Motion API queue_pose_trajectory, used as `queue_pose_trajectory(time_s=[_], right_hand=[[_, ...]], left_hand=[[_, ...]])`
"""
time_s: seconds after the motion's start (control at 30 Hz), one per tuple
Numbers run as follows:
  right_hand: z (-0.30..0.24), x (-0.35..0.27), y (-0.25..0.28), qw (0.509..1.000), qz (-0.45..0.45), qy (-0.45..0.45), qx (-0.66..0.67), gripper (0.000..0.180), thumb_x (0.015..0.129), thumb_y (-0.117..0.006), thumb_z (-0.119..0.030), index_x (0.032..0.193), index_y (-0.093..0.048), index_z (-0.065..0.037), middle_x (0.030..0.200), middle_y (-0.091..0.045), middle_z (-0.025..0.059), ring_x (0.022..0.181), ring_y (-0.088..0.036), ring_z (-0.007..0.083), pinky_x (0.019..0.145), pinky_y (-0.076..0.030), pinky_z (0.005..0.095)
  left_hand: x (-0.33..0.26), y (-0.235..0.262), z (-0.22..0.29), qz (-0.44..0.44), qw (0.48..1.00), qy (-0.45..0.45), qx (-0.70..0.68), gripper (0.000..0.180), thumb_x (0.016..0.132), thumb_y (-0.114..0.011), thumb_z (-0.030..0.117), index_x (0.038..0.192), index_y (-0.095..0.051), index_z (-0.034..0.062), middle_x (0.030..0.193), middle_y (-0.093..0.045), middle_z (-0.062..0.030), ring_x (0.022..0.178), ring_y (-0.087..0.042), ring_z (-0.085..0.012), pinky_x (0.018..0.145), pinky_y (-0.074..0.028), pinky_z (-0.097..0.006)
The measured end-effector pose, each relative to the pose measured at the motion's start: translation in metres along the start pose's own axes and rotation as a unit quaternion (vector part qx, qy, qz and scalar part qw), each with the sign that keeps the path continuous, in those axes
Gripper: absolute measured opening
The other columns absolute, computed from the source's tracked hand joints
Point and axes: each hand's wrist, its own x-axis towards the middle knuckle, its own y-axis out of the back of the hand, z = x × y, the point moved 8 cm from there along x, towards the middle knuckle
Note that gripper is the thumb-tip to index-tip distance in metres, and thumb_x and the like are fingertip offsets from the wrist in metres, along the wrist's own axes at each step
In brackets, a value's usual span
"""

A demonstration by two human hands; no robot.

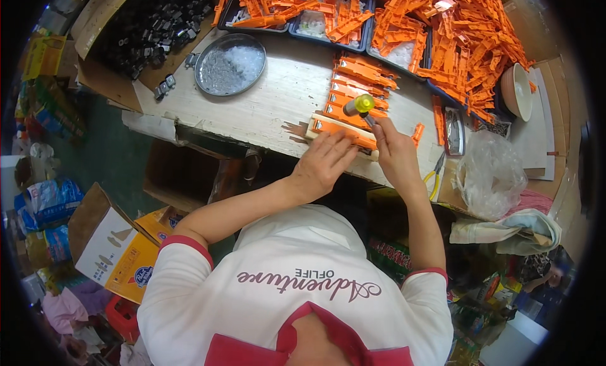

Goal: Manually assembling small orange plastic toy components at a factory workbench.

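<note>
My right hand (394, 148) is closed round the handle of a small hammer (360, 105) with a yellow end on its head. The hammer head is raised over a row of orange plastic parts (356, 88) lying side by side on the bench. Just below it, a cream-coloured block (310, 134) lies along the bench's near edge with an orange plastic part (353, 135) on it. The fingers of my left hand (325, 163) press that part down near its left end; the thumb is mostly hidden.
A round metal tray (230, 64) of small clear pieces sits left of the row. Beyond it a cardboard box (113, 88) holds dark metal parts. Black bins (290, 26) and a big heap of orange parts (464, 50) fill the back. Yellow-handled pliers (435, 177), a plastic bag (489, 173) and a bowl (516, 91) are right.
</note>
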Motion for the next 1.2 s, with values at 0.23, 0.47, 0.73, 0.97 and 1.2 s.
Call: queue_pose_trajectory(time_s=[0.23,0.47,0.73,0.97,1.2], right_hand=[[-0.031,0.008,-0.009,0.997,0.032,0.073,-0.008,0.013,0.089,-0.045,-0.018,0.096,-0.052,-0.008,0.062,-0.054,0.0207,0.062,-0.054,0.0397,0.053,-0.039,0.0432],[-0.036,0.004,-0.017,0.995,0.029,0.086,0.029,0.016,0.089,-0.045,-0.021,0.086,-0.048,-0.005,0.061,-0.054,0.0210,0.060,-0.053,0.0406,0.052,-0.039,0.0463],[-0.018,-0.012,0.019,0.987,0.080,0.065,0.123,0.020,0.092,-0.042,-0.022,0.099,-0.052,-0.006,0.064,-0.053,0.0199,0.057,-0.054,0.0357,0.050,-0.040,0.0395],[0.117,-0.035,0.059,0.958,0.229,-0.134,-0.107,0.027,0.090,-0.042,-0.021,0.109,-0.054,-0.007,0.077,-0.059,0.0215,0.068,-0.056,0.0397,0.059,-0.042,0.0443],[0.148,-0.032,0.054,0.948,0.180,-0.198,-0.171,0.026,0.088,-0.043,-0.019,0.108,-0.053,-0.004,0.084,-0.060,0.0233,0.078,-0.057,0.0393,0.065,-0.043,0.0465]], left_hand=[[-0.013,-0.015,0.004,-0.026,0.998,-0.026,0.049,0.035,0.073,-0.049,0.007,0.106,-0.054,-0.0051,0.123,-0.045,-0.0218,0.118,-0.040,-0.0351,0.101,-0.028,-0.046],[-0.020,-0.019,0.000,-0.014,1.000,-0.020,0.007,0.033,0.073,-0.050,0.006,0.103,-0.056,-0.0047,0.121,-0.047,-0.0204,0.118,-0.040,-0.0352,0.102,-0.027,-0.047],[0.006,0.013,-0.011,0.046,0.999,0.008,0.018,0.030,0.070,-0.056,0.003,0.100,-0.058,0.0017,0.111,-0.052,-0.0157,0.110,-0.045,-0.0306,0.093,-0.032,-0.044],[0.031,0.016,-0.043,-0.001,0.998,-0.040,-0.040,0.025,0.068,-0.061,0.002,0.093,-0.058,0.0042,0.085,-0.052,-0.0067,0.080,-0.050,-0.0227,0.073,-0.036,-0.035],[0.083,0.008,-0.069,0.070,0.995,-0.075,-0.011,0.023,0.064,-0.062,0.001,0.086,-0.058,0.0069,0.084,-0.053,-0.0039,0.078,-0.050,-0.0224,0.073,-0.036,-0.035]])
